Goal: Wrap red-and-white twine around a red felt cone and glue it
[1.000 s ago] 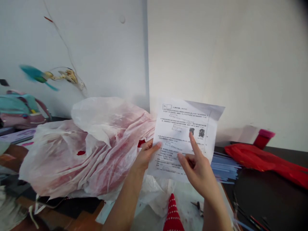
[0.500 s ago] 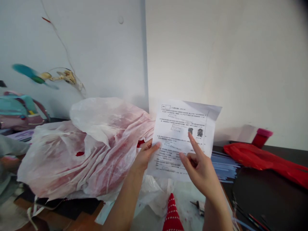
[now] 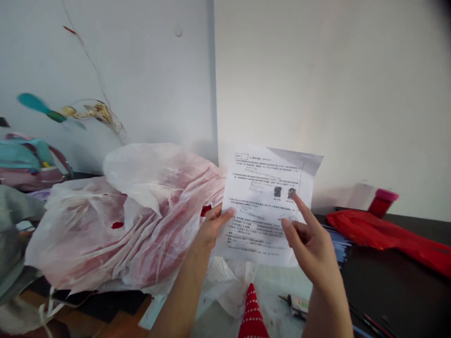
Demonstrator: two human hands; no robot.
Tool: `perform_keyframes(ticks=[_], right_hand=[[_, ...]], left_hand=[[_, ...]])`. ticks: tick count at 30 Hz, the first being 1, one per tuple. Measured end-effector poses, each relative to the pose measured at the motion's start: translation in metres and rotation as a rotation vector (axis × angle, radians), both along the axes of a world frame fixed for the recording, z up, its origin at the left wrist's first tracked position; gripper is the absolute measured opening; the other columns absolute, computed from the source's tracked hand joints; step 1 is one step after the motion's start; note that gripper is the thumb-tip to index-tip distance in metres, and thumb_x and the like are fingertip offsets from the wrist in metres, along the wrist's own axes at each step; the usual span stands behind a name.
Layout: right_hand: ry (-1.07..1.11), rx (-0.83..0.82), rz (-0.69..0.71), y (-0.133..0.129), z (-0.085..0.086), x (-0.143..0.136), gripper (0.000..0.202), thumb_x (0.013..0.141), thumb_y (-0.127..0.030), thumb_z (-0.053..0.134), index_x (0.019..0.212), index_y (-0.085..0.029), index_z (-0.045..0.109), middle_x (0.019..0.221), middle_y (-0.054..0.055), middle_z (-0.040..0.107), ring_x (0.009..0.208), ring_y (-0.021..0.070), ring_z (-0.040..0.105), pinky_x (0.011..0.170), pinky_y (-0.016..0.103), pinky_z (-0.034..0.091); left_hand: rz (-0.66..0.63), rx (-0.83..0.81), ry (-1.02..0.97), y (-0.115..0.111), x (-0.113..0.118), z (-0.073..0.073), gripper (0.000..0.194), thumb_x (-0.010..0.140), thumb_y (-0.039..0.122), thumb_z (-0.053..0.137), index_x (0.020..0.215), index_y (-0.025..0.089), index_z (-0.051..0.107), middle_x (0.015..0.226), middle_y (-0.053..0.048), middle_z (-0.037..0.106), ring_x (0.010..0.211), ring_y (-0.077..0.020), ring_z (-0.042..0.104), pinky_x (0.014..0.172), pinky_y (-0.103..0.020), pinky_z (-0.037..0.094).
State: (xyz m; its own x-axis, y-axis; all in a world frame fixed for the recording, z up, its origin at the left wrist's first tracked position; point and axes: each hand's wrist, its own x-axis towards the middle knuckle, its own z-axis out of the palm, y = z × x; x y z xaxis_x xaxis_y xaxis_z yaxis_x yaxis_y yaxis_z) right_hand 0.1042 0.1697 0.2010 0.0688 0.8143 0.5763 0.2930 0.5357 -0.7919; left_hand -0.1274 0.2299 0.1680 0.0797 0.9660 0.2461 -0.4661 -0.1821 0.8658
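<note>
A white printed sheet [image 3: 260, 234], with text, faint handwriting and two small dark pictures, is held upright in front of the wall. My left hand [image 3: 212, 227] pinches its left edge, thumb on the front. My right hand [image 3: 310, 239] is at the sheet's right side, index finger stretched out with its tip at the right-hand dark picture. The right thumb is also extended and the other fingers are curled, holding nothing that shows. The sheet's top right corner bends over.
Pinkish-white plastic bags [image 3: 141, 220] lie at the left, a backpack [image 3: 24, 162] beyond them. A red dotted cone [image 3: 252, 312] stands below the sheet, near a small tube [image 3: 299, 306]. Red plastic [image 3: 384, 230] and a pink-lidded container [image 3: 383, 202] are at the right.
My right hand has moved right, its index fingertip going from the left dark picture to the right one. My left hand still holds the sheet in nearly the same place.
</note>
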Motion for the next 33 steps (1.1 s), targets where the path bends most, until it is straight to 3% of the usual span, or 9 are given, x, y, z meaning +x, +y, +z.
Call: perform_keyframes(ticks=[12, 20, 26, 30, 33], right_hand=[[0.433, 0.110, -0.238, 0.001, 0.008, 0.017, 0.057, 0.084, -0.040, 0.073, 0.137, -0.021, 0.063, 0.059, -0.004, 0.050, 0.049, 0.0099, 0.038, 0.042, 0.024, 0.027], [0.374, 0.145, -0.433, 0.021, -0.005, 0.032, 0.051, 0.081, -0.047, 0.074, 0.125, -0.021, 0.072, 0.084, 0.005, 0.064, 0.063, 0.0131, 0.053, 0.050, 0.025, 0.042], [0.329, 0.041, -0.313, 0.035, -0.013, 0.040, 0.060, 0.078, -0.049, 0.077, 0.128, -0.017, 0.070, 0.104, 0.013, 0.072, 0.082, 0.0224, 0.067, 0.065, 0.034, 0.055], [0.346, -0.017, -0.152, 0.039, -0.018, 0.040, 0.058, 0.080, -0.047, 0.078, 0.130, -0.018, 0.068, 0.101, 0.012, 0.077, 0.086, 0.0243, 0.071, 0.072, 0.037, 0.058], [0.370, -0.035, -0.114, 0.039, -0.019, 0.038, 0.053, 0.080, -0.045, 0.079, 0.125, -0.018, 0.069, 0.093, 0.010, 0.079, 0.080, 0.0242, 0.074, 0.071, 0.036, 0.059]], left_hand=[[0.032, -0.009, -0.003, 0.000, 0.003, -0.003, 0.031, 0.075, 0.032, 0.084, 0.098, 0.013, 0.075, 0.092, -0.011, 0.079, 0.080, -0.0278, 0.075, 0.074, -0.037, 0.057], [0.001, 0.005, -0.032, 0.000, 0.003, -0.004, 0.029, 0.076, 0.029, 0.084, 0.099, 0.014, 0.076, 0.092, -0.011, 0.080, 0.080, -0.0278, 0.076, 0.073, -0.037, 0.058], [-0.004, 0.030, -0.041, -0.001, 0.003, -0.004, 0.026, 0.076, 0.028, 0.084, 0.097, 0.013, 0.076, 0.090, -0.010, 0.080, 0.079, -0.0273, 0.076, 0.071, -0.036, 0.058], [0.003, 0.027, -0.047, -0.002, 0.002, -0.005, 0.027, 0.077, 0.028, 0.083, 0.098, 0.013, 0.076, 0.090, -0.010, 0.080, 0.080, -0.0274, 0.076, 0.072, -0.036, 0.058], [0.002, 0.023, -0.052, -0.002, 0.002, -0.004, 0.028, 0.077, 0.028, 0.083, 0.100, 0.014, 0.076, 0.091, -0.011, 0.080, 0.080, -0.0278, 0.076, 0.074, -0.037, 0.058]])
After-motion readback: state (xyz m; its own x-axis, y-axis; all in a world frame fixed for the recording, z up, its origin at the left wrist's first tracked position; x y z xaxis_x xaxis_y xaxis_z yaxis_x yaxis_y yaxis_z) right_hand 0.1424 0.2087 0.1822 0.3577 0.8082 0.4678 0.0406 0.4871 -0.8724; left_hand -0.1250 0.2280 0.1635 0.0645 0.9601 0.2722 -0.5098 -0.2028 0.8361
